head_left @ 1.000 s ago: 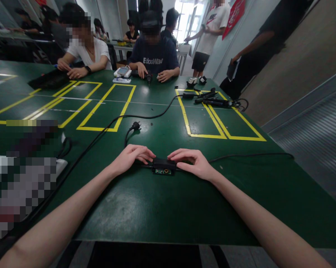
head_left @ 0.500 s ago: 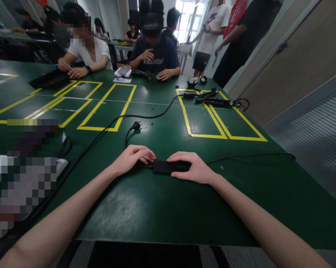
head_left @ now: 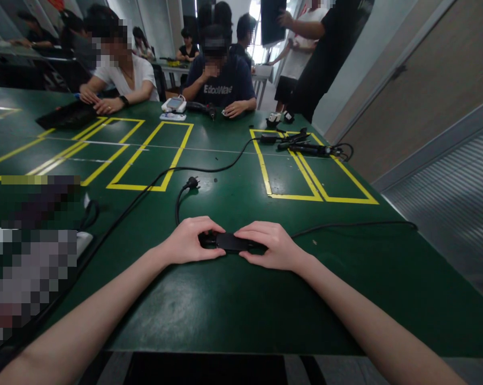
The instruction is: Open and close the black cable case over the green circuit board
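A black power adapter (head_left: 232, 242) lies flat on the green table in front of me. My left hand (head_left: 195, 239) grips its left end, thumb on the near side and fingers on the far side. Round the right end, my right hand (head_left: 267, 243) holds it in the same way. A short cord with a black mains plug (head_left: 192, 183) curves out behind my left hand; the plug rests on the table. From behind my right hand a thin black cable (head_left: 353, 224) runs off to the right table edge.
A long black cable (head_left: 145, 190) crosses the table from lower left to a second adapter (head_left: 269, 139) beside black tools. Yellow tape rectangles (head_left: 156, 188) mark the tabletop (head_left: 177, 310). A blurred-out item (head_left: 36, 272) lies at left. Two people sit across, near a black tray (head_left: 67, 115).
My left hand has closed on the adapter's left end, where its fingers were only near the cord. The right hand keeps its hold. A standing person in the back has raised a dark object.
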`<state>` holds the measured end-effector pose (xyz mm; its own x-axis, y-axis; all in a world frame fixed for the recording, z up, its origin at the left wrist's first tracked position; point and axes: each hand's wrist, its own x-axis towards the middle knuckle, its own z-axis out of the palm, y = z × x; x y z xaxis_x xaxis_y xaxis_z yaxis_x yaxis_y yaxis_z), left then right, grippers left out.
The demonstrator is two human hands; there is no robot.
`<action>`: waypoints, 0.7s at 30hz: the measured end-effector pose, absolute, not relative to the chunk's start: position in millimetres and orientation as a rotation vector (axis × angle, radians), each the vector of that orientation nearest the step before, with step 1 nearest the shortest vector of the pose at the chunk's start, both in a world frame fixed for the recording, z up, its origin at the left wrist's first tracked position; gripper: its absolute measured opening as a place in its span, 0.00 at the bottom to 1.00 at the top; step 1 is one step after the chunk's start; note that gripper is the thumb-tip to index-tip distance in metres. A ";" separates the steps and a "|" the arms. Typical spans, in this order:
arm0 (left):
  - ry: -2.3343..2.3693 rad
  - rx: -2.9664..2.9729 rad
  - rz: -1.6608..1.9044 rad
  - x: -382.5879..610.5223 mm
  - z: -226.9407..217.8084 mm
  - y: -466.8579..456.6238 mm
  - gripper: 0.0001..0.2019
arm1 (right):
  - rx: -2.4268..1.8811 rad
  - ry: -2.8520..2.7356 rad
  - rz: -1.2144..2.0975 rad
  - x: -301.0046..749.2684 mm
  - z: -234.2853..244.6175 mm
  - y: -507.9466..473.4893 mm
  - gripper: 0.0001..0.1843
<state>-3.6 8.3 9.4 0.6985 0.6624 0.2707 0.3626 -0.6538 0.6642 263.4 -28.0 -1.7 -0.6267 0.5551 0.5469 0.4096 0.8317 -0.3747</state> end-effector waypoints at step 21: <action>0.828 2.295 0.543 -1.1 12.6 9.5 0.13 | -0.761 -2.306 0.419 260.3 -0.8 -30.1 0.10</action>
<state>-1.1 9.5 12.6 0.7175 0.6777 0.1608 0.4176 -0.6033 0.6794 260.3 -30.1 -0.8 -0.6093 0.6207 0.4934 0.4072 0.7789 -0.4769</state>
